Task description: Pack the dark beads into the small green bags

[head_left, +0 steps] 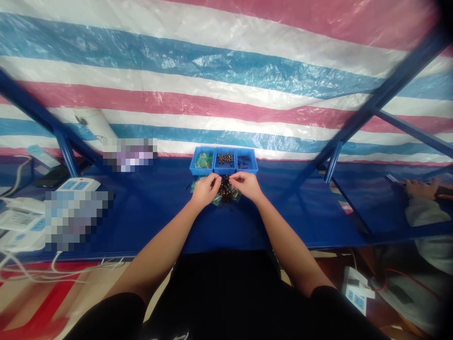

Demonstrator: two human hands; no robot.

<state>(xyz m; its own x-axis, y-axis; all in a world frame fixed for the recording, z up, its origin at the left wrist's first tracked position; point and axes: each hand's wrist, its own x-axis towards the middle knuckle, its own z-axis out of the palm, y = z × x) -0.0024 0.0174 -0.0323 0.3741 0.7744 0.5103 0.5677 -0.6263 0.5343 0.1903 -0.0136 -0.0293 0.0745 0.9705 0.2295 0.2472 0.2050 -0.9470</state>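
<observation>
My left hand and my right hand meet over a pile of small dark and brassy parts, fingertips pinched close together. Whatever sits between the fingers is too small to make out. Green-tinted clear pieces lie around the pile. Just beyond my hands stand three joined blue bins. The left bin holds green-tinted clear pieces, the middle bin holds small brassy and dark parts, and the right bin has several thin dark pieces in it.
All this lies on a blue shelf between blue metal posts. White power strips with cables are at the left. A striped plastic sheet hangs behind. At the far right, another person's hand rests on the neighbouring surface.
</observation>
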